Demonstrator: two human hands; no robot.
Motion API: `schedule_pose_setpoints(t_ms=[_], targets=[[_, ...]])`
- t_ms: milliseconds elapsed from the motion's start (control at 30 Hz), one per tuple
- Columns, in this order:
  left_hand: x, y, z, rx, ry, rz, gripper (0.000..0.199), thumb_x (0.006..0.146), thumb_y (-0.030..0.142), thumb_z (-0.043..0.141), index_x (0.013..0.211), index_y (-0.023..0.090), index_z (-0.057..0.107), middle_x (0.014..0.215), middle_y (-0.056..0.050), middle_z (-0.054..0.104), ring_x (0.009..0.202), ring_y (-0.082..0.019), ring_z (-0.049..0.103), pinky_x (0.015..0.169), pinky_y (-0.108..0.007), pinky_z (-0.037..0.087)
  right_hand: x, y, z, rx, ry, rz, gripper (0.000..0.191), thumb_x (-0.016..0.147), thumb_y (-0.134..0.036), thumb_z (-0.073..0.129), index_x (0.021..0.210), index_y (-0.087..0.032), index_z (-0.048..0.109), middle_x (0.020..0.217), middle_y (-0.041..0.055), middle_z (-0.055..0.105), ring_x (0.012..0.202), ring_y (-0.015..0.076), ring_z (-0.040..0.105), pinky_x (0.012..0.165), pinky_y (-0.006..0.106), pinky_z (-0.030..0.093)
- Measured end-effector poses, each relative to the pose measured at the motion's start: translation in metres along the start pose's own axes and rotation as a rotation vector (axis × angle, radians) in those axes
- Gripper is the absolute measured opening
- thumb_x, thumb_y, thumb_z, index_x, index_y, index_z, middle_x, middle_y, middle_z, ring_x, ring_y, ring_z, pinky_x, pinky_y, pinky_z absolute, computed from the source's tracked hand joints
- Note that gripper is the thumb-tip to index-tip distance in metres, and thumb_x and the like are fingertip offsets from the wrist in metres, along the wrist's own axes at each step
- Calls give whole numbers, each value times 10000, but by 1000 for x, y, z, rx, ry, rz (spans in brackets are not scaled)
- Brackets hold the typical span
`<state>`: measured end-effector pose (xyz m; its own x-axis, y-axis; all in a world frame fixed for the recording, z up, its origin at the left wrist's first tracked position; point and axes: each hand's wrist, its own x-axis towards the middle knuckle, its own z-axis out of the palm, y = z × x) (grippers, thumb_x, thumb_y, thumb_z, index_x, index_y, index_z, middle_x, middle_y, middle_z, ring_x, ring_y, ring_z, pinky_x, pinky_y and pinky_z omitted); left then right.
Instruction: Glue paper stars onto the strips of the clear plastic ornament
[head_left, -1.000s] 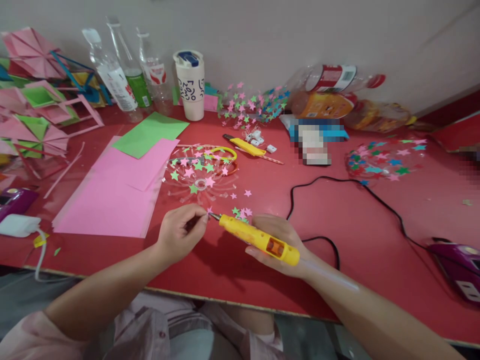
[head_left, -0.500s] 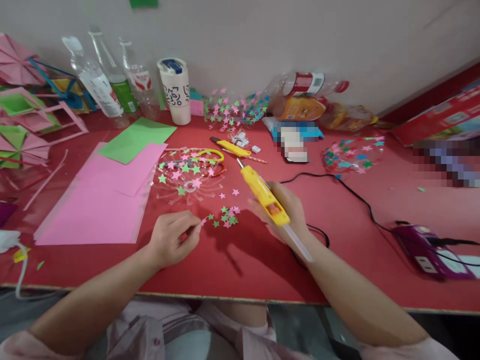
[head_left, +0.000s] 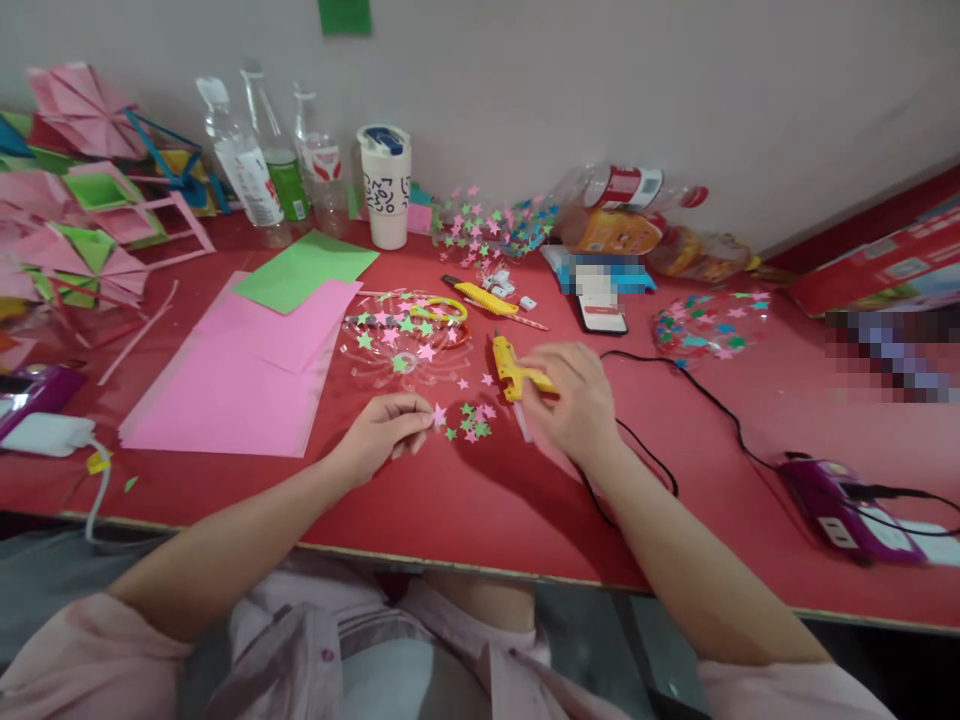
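My left hand (head_left: 386,437) pinches a small pink paper star (head_left: 439,414) between thumb and fingertips. My right hand (head_left: 574,405), slightly blurred, has its fingers round the handle of a yellow hot glue gun (head_left: 510,368), low over the table with its nozzle pointing away from me. A clear glue stick (head_left: 522,421) pokes out of the gun's back end. Between the hands lies a little heap of pink and green stars (head_left: 471,424). Just beyond my left hand sits a clear plastic bottle piece (head_left: 401,335) covered with stars; yellow-handled scissors (head_left: 448,308) show behind it.
Pink paper sheets (head_left: 225,390) and a green sheet (head_left: 306,268) lie at left. Bottles (head_left: 244,170) and a white tumbler (head_left: 388,205) stand at the wall. A yellow cutter (head_left: 487,298), phone (head_left: 604,315) and star-covered plastic piece (head_left: 712,328) lie beyond. A black cord (head_left: 712,412) reaches a purple power strip (head_left: 840,505).
My right hand has lowered the glue gun and turned it onto its side. My left hand has shifted toward the heap with the star, which now shows more fully. The view has turned slightly left.
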<state>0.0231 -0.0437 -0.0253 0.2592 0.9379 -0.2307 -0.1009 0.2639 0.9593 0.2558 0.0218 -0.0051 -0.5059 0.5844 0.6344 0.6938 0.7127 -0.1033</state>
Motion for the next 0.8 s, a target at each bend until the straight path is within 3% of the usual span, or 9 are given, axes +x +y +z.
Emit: schedule_pose_setpoints(t_ms=[100, 200, 800], targets=[[0, 0, 1, -134, -37, -63, 170, 708, 302, 582, 642, 148, 554, 403, 57, 457, 355, -32, 307, 363, -167, 171, 8, -36, -4, 117, 7, -304, 105, 790, -127, 575, 845, -214, 555, 812, 6, 625, 794, 149, 547, 820, 329, 452], [-1, 4, 2, -201, -54, -111, 165, 681, 290, 587, 617, 148, 532, 395, 55, 449, 358, -34, 314, 360, -169, 149, 11, -55, 0, 102, -21, -421, 68, 805, -161, 598, 844, -205, 564, 794, -2, 624, 753, 131, 522, 838, 324, 461], [-7, 15, -1, -261, -85, -189, 186, 685, 291, 581, 584, 155, 503, 414, 56, 431, 374, -33, 313, 364, -170, 146, 17, -58, 2, 0, 76, -583, 112, 781, -113, 635, 833, -210, 611, 790, -17, 623, 748, 115, 500, 822, 310, 492]])
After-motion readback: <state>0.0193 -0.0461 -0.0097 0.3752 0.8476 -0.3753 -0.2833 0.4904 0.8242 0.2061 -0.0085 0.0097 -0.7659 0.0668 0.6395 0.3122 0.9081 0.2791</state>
